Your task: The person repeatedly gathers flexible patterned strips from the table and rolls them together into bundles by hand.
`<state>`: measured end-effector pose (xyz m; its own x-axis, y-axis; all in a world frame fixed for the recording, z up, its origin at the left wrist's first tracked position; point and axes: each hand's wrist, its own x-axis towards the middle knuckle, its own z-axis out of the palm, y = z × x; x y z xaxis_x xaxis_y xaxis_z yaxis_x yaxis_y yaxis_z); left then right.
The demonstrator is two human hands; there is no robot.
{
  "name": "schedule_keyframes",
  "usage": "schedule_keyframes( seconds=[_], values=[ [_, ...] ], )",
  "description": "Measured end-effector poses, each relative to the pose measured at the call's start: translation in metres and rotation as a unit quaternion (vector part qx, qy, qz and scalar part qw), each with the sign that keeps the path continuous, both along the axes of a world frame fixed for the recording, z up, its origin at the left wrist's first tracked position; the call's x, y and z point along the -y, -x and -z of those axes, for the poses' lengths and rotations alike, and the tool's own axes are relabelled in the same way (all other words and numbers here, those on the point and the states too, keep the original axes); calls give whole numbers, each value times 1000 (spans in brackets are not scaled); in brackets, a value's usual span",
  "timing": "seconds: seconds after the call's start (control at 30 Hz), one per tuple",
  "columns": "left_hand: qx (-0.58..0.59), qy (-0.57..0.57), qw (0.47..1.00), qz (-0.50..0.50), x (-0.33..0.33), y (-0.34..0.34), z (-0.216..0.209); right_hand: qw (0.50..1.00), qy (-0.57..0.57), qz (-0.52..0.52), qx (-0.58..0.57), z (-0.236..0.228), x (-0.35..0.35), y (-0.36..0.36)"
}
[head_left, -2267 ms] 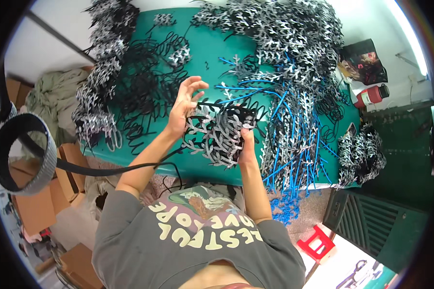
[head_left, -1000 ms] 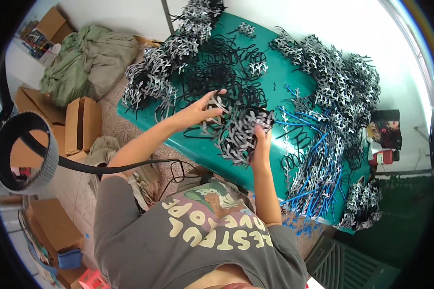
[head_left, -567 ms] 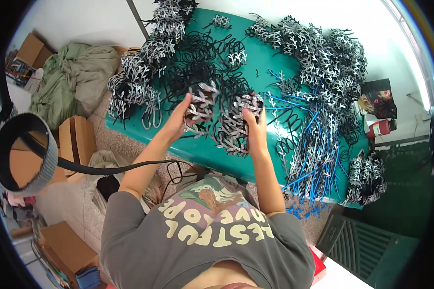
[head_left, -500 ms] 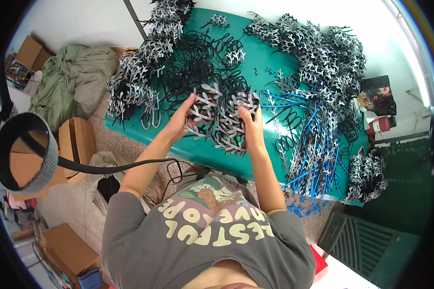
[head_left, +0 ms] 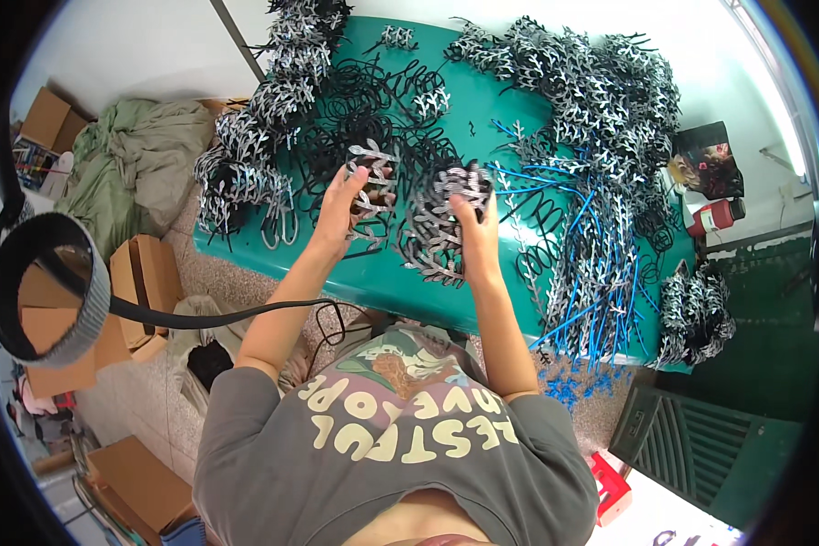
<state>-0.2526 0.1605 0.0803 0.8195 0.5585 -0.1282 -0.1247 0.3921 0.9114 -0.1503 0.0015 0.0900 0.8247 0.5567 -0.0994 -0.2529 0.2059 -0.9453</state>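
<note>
My left hand (head_left: 338, 214) is closed round a small bundle of silver leaf trim (head_left: 374, 196), thumb on top. Opposite it, my right hand (head_left: 479, 237) grips a larger coiled bundle of silver-and-black leaf trim (head_left: 435, 238), with its thumb pressed on the leaves. A narrow gap of green shows between the two bundles. Both are held over the near part of the green table (head_left: 405, 296). Just beyond them lies a tangle of black cord (head_left: 373, 105). The fingers beneath each bundle are mostly hidden.
Piles of leaf trim lie at the table's left (head_left: 246, 177) and far right (head_left: 601, 91). Blue strips (head_left: 601, 273) run among trim on the right, with blue scraps (head_left: 578, 389) below. A grey ring on a black strap (head_left: 45, 291) hangs at left. Cardboard boxes (head_left: 146, 282) stand on the floor.
The trim between my hands has come apart into two bundles, the left one smaller. My left hand has shifted slightly left, and the whole view has shifted a little.
</note>
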Motion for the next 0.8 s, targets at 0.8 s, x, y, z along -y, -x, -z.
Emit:
schedule_keyframes(
  seconds=[0.8],
  values=[
    [-39, -259, 954, 147, 31, -22, -2, 998, -11, 8, 58, 9, 6, -7]
  ],
)
